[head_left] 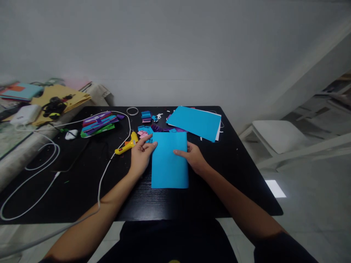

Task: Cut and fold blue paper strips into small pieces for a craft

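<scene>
A blue sheet of paper (169, 164) is held upright-side toward me above the front middle of the black table (153, 208). My left hand (142, 152) pinches its upper left edge, thumb at the front. On the right edge, my right hand (192, 155) grips it, with the thumb across the front and the fingers hidden behind. Just left of my left hand lies a yellow glue gun (126, 145). Behind the sheet are blue and pink paper pieces (144, 132), partly covered by it.
Blue and white sheets (196, 122) lie at the back right. A bundle of coloured paper strips (98, 123) is at the back left. A white cable (101, 182) crosses my left forearm. A phone (70, 157) lies at the left. A white stool (275, 137) stands to the right.
</scene>
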`<state>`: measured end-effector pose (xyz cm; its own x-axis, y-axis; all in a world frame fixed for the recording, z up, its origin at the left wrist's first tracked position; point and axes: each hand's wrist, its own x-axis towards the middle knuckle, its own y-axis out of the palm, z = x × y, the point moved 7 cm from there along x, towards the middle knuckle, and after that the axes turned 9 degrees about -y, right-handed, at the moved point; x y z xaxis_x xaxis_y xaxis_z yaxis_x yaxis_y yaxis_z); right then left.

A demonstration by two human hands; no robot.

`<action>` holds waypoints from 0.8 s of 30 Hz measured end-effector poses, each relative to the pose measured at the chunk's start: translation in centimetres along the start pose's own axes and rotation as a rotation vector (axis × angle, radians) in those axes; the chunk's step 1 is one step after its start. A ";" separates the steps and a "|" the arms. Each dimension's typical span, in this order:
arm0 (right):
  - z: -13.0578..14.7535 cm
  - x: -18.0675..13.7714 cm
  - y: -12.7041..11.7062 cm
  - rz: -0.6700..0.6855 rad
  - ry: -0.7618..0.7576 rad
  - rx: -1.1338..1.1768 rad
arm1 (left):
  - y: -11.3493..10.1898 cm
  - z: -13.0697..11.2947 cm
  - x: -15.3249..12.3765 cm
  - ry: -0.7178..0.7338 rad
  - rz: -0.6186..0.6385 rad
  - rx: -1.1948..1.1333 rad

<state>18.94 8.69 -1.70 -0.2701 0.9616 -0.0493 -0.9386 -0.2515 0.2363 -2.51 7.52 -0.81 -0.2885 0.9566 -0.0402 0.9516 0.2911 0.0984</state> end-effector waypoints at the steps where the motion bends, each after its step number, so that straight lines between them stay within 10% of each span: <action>1: 0.1 0.0 0.0 0.006 0.000 -0.011 | -0.2 0.1 0.1 -0.011 -0.008 -0.006; 24: 0.6 0.2 -1.1 -0.048 0.047 -0.035 | 1.1 0.0 -0.1 -0.101 0.116 -0.001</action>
<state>20.08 9.21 -1.36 -0.2339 0.9665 -0.1059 -0.9572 -0.2099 0.1990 -1.42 7.75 -0.68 -0.1642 0.9781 -0.1283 0.9779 0.1785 0.1093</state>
